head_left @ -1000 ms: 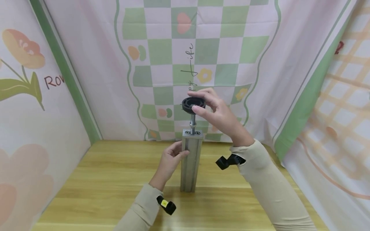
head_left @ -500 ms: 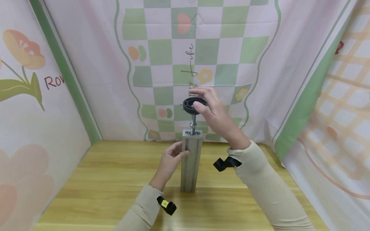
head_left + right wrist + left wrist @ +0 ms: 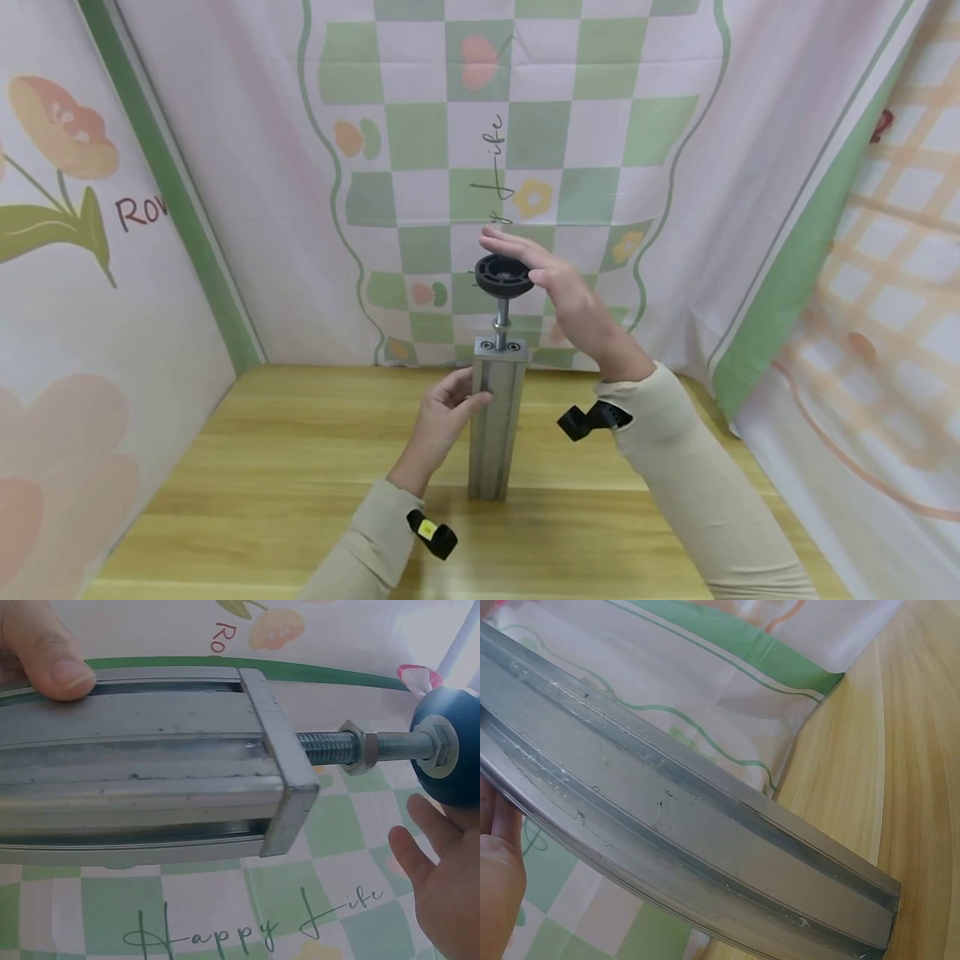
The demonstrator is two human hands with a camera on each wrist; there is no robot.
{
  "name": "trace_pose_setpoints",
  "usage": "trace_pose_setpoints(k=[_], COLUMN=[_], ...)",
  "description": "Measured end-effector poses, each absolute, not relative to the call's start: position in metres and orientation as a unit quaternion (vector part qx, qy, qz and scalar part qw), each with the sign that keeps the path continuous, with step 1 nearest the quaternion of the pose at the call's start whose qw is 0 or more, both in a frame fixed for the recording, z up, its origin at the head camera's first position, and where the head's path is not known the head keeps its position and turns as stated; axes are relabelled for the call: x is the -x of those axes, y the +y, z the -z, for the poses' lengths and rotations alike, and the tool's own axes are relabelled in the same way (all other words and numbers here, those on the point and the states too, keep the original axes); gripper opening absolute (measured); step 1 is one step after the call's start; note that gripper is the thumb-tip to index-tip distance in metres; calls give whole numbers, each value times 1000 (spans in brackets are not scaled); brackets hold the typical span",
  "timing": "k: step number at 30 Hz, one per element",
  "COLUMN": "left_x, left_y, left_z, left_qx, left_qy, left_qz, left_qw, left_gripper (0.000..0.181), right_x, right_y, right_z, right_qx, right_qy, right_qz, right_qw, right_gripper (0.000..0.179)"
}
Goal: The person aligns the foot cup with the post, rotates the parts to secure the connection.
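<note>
An aluminium profile [image 3: 495,425] stands upright on the wooden table, with a bolted plate [image 3: 500,350] capping its top. Rising from the plate is a threaded stud [image 3: 330,748] with a hex nut [image 3: 364,748], topped by a round black levelling foot [image 3: 504,275]. My left hand [image 3: 442,421] grips the profile at its left side, thumb in front and fingers behind. Beside the foot's right and far rim, my right hand [image 3: 573,304] lies with straight fingers [image 3: 510,243]. Its thumb tip is close to the rim; contact is unclear. The right wrist view shows the foot's underside.
The wooden table [image 3: 300,467] ends at patterned cloth curtains [image 3: 420,200], which hang behind and on both sides. Both wrists wear small black cameras.
The right hand's thumb has come off the middle of the foot to its right rim, and the fingers have straightened across the far side. The left hand and profile stay put.
</note>
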State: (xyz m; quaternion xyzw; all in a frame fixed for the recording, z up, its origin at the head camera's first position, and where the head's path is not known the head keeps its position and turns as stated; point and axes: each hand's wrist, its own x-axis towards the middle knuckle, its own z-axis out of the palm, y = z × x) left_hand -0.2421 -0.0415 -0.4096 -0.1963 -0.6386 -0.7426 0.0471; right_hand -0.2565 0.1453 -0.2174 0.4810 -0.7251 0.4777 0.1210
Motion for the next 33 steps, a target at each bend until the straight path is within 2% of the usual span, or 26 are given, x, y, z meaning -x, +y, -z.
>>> trace_pose_setpoints(k=[17, 24, 33], left_x=[242, 242, 242], left_y=[-41, -41, -42], left_z=[411, 411, 412], left_qx=[199, 201, 201], left_qy=[-635, -633, -637], left_qz=[745, 745, 742], left_qw=[52, 54, 52], left_gripper=[40, 41, 41], right_x=[254, 253, 250], right_y=[149, 146, 140], right_z=[218, 219, 219], right_qx=[-442, -400, -339], right_qy=[-736, -766, -799], right_qz=[-498, -475, -458], right_qw=[120, 164, 190], right_gripper=[44, 42, 51])
